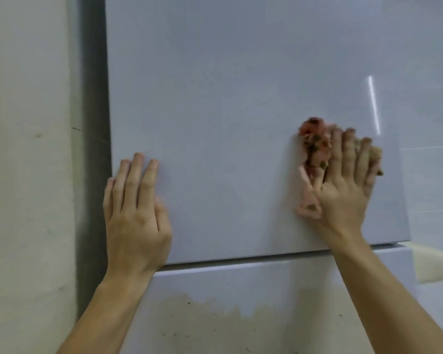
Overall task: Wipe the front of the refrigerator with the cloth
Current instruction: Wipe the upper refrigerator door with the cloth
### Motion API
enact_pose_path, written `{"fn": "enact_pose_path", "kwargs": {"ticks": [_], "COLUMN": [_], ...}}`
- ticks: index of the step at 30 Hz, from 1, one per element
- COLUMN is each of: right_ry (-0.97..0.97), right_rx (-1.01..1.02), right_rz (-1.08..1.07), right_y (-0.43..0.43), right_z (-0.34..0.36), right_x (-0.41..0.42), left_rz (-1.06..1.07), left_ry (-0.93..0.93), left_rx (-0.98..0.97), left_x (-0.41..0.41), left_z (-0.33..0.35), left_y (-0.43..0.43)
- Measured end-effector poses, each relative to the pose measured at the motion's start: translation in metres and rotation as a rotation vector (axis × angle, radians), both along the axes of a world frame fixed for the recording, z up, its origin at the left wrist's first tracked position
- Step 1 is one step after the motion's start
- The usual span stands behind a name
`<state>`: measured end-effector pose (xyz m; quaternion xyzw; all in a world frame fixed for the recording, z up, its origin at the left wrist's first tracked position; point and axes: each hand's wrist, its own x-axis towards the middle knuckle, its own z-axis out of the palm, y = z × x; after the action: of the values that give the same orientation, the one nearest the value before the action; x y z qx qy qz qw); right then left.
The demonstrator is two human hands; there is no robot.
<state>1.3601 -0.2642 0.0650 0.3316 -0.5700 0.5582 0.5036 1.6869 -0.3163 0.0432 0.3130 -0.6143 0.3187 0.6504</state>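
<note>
Pressing crumpled pink cloth (pixel 312 152) onto glossy refrigerator (pixel 228 98), right hand (pixel 343 192) lies flat.

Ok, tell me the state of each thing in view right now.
Glossy white upper refrigerator door: shut.
White lower refrigerator door: shut, brown stain with dark specks.
Crumpled pink patterned cloth: bunched, pressed on upper door.
Left hand: flat on upper door.
Right hand: presses cloth.

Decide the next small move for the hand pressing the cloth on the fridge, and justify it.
Probably slide the right hand and cloth leftward: the cloth sits near the upper door's right edge, with bare door stretching to the left hand.
</note>
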Motion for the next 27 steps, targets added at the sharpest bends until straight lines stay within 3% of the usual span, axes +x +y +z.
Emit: {"fn": "enact_pose_path", "kwargs": {"ticks": [5,12,19,27], "right_ry": [-0.044,0.405,0.552,0.363], "right_rx": [-0.080,0.206,0.216,0.107], "right_rz": [0.000,0.200,0.225,0.218], "right_y": [-0.016,-0.034,-0.022,-0.013], "right_z": [-0.019,-0.070,-0.080,-0.092], "right_x": [0.078,0.235,0.197,0.171], "left_rz": [-0.008,-0.104,-0.122,-0.130], "left_ry": [-0.008,-0.060,-0.001,-0.092], "left_rx": [0.039,-0.023,0.002,0.089], "left_x": [0.035,0.058,0.048,0.062], "left_z": [-0.020,-0.029,-0.035,-0.058], "left_y": [-0.008,-0.023,-0.013,-0.001]}}
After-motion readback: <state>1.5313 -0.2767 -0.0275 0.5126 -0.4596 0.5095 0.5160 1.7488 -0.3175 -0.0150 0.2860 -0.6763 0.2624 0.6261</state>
